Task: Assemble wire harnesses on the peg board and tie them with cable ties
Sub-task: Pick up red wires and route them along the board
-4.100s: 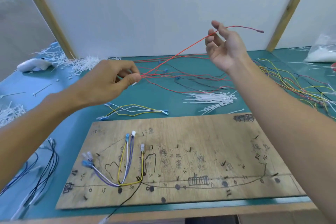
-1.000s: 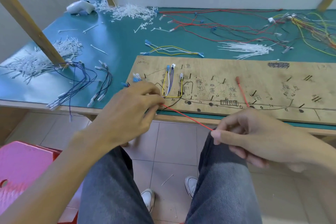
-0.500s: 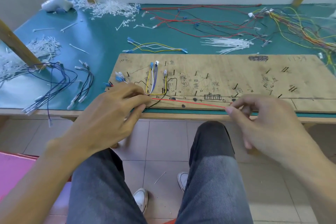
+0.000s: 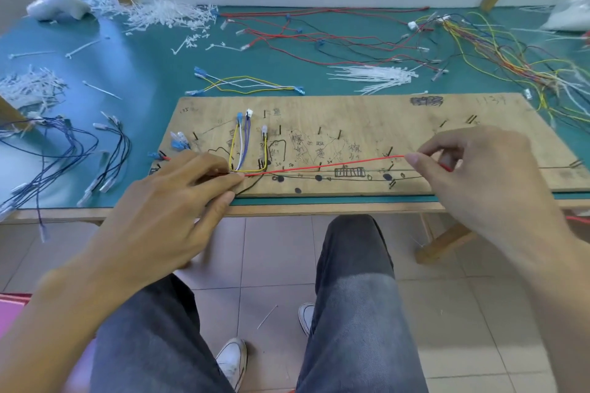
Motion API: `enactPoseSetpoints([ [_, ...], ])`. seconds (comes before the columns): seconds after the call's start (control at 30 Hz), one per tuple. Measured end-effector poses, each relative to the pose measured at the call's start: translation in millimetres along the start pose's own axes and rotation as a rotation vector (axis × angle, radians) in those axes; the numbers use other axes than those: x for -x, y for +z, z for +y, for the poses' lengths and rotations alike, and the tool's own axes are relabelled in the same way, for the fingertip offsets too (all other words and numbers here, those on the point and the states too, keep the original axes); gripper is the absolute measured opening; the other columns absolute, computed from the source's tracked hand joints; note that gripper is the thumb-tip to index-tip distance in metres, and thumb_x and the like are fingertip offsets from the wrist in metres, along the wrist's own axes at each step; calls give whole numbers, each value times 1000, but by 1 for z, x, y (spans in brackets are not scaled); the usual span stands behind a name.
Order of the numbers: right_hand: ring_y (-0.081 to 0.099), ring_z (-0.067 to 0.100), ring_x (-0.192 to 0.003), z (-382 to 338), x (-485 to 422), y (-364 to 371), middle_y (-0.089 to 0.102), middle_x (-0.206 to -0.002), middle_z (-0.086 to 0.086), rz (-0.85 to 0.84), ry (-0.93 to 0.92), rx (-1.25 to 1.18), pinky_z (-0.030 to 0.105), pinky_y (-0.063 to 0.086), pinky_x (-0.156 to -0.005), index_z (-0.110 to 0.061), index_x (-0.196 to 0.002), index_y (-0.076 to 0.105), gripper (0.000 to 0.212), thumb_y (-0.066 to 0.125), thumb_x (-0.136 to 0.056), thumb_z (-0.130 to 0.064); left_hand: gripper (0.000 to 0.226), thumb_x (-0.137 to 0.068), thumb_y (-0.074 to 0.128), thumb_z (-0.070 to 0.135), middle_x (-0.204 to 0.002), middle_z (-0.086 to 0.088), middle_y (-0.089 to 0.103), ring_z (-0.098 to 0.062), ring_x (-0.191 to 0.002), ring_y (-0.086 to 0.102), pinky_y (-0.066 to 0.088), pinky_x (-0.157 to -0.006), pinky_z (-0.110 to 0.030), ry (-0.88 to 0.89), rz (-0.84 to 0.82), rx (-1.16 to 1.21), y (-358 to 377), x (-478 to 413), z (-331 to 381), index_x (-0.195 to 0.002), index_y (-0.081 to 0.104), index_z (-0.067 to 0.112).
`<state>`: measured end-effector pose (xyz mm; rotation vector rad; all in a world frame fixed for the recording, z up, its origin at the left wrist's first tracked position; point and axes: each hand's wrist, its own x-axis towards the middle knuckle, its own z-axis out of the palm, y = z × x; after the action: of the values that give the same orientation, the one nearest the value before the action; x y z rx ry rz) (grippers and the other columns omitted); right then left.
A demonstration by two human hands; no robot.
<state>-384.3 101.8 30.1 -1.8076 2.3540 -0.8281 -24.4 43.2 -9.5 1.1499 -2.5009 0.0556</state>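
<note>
A wooden peg board (image 4: 367, 118) lies on the teal table, with small nails and pen marks. Yellow, white and purple wires (image 4: 240, 147) loop round pegs at its left. A red wire (image 4: 322, 165) runs taut along the board's front line. My left hand (image 4: 178, 201) pinches the red wire at the left, next to the yellow loop. My right hand (image 4: 472, 169) pinches the red wire at the right, just above the board. A bundle of white cable ties (image 4: 376, 76) lies behind the board.
Loose red and black wires (image 4: 319, 38) and a multicolour tangle (image 4: 498, 51) cover the back of the table. Blue and black wires (image 4: 64, 150) lie at the left. Cut tie scraps (image 4: 159, 13) pile at the back left. My legs are below the table edge.
Both hands came up from below the table edge onto the board. The right hand slid right, and the red wire now stretches along the board's front line.
</note>
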Motion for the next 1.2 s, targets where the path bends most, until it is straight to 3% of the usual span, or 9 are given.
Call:
enactPoseSetpoints([
  [0.2, 59, 15, -61, 12, 2, 23, 56, -51, -6, -43, 33, -33, 39, 55, -68, -31, -78, 69, 17, 77, -92, -36, 40, -106, 44, 35, -119, 8, 64, -24, -107, 59, 59, -70, -48, 31, 9, -16, 5, -2, -2, -133, 71, 23],
  [0.4, 56, 23, -58, 10, 22, 27, 56, -48, -8, 9, -52, 76, 40, 51, -59, -29, -82, 59, 18, 68, -97, -35, 40, -106, 46, 31, -125, 1, 62, -31, -121, 53, 55, -87, -51, 16, 3, 6, 10, 0, 0, -136, 69, 18],
  [0.5, 61, 37, -69, 3, 35, 27, 65, -63, -4, -26, -61, 174, 43, 52, -61, -28, -88, 55, 18, 58, -100, -41, 42, -107, 45, 31, -130, -2, 59, -28, -122, 53, 52, -94, -46, 35, -4, -26, 12, 3, 1, -141, 65, 17],
  [0.67, 64, 37, -75, 8, 43, 24, 65, -70, 1, -100, -72, 351, 42, 52, -61, -31, -97, 58, 18, 49, -99, -45, 44, -108, 42, 34, -133, -1, 55, -25, -119, 55, 50, -97, -41, 7, -1, -57, 11, 4, 4, -142, 62, 14],
  [0.77, 58, 36, -79, 13, 44, 20, 60, -72, -1, -101, -88, 299, 47, 53, -64, -29, -101, 75, 15, 63, -94, -35, 42, -108, 44, 31, -124, 0, 60, -25, -117, 57, 52, -96, -42, -3, 20, -59, 12, 1, 6, -136, 66, 10],
  [0.87, 49, 35, -88, 14, 40, 19, 51, -86, 0, -7, -146, 298, 48, 53, -65, -22, -98, 81, 19, 72, -88, -36, 40, -107, 46, 33, -120, 3, 58, -21, -117, 53, 53, -88, -41, -52, 26, -46, 13, 0, 11, -133, 69, 13],
  [0.97, 45, 33, -108, -6, 31, 25, 52, -106, 5, 19, -160, 284, 48, 54, -75, -16, -109, 75, 31, 66, -93, -40, 41, -107, 45, 35, -126, 3, 56, -21, -119, 53, 55, -84, -41, -105, 27, -24, 16, 2, 16, -132, 69, 15],
  [1.07, 46, 33, -118, -22, 23, 37, 56, -123, 7, -46, -194, 231, 51, 55, -85, -11, -124, 71, 37, 59, -99, -36, 42, -107, 44, 36, -135, 0, 55, -25, -121, 54, 53, -92, -41, -125, 20, -26, 18, 4, 17, -135, 68, 14],
  [1.2, 48, 32, -115, -21, 22, 47, 59, -122, 7, -98, -181, 228, 45, 48, -89, -13, -125, 73, 37, 56, -102, -37, 42, -107, 47, 33, -130, -1, 60, -25, -121, 55, 46, -98, -37, -126, 22, -47, 19, 4, 19, -136, 68, 11],
])
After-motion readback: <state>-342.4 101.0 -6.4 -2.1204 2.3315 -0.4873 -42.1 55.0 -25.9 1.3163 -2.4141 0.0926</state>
